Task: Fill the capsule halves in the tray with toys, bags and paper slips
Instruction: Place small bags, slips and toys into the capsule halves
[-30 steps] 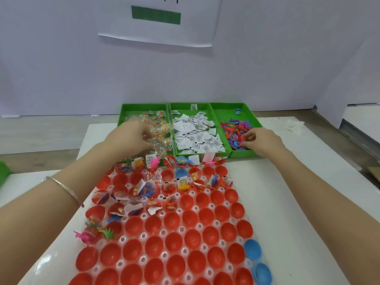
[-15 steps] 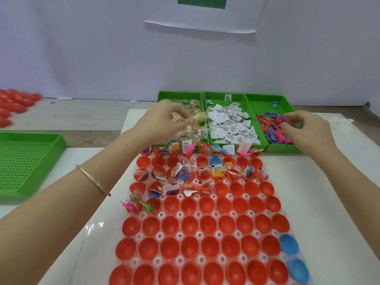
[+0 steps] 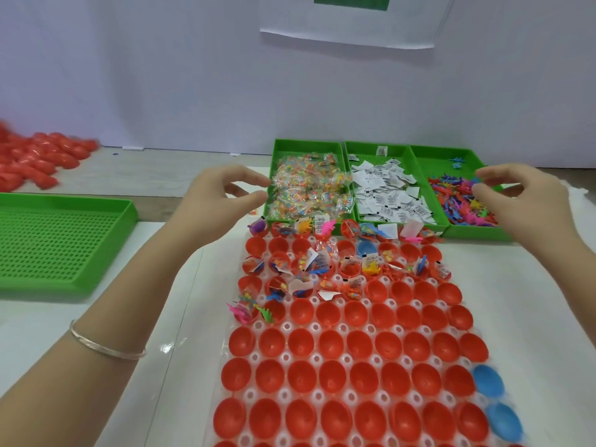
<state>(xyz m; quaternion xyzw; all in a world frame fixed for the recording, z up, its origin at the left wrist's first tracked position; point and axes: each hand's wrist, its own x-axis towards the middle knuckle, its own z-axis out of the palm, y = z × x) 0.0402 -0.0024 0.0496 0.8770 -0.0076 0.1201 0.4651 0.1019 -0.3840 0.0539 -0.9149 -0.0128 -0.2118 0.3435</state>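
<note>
At the green bins (image 3: 308,144) | left hand (image 3: 216,204): fingers apart, empty, beside bags (image 3: 309,188) | right hand (image 3: 529,201): fingers apart, empty, over toys (image 3: 461,204)

Four green bins (image 3: 308,145): three far, one left. Three blue capsule halves (image 3: 487,380) among dozens of red halves (image 3: 303,377). One left hand (image 3: 209,201), one right hand (image 3: 529,195), one bracelet (image 3: 106,345).

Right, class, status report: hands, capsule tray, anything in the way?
Left grip open, empty, beside bag bin. Right grip open, empty, over toy bin. Tray: far rows partly filled, near rows empty. Nothing blocking.
</note>
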